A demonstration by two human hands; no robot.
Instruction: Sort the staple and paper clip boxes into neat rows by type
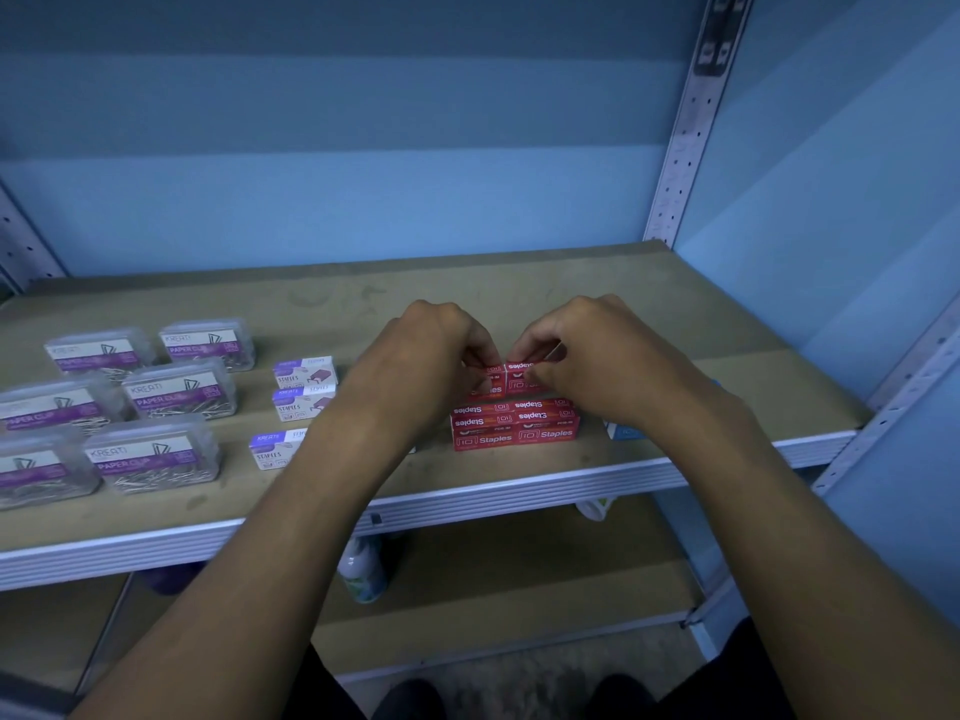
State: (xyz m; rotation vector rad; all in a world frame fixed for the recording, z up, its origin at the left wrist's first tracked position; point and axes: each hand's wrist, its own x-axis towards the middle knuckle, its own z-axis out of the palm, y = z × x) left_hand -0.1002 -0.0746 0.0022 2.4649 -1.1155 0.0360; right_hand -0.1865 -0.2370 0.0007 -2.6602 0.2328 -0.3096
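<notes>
Left hand [434, 350] and right hand [587, 350] each pinch-grip a red staples box [522, 374].

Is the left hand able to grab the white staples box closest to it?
Probably yes. The left hand is busy pinching a red staples box, so it must let go first. The nearest white staples box sits just beside the left forearm on the shelf, with nothing covering it.

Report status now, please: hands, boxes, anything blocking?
Left hand and right hand each pinch a back red staple box. Clip boxes in rows at left. Nothing blocking.
</notes>
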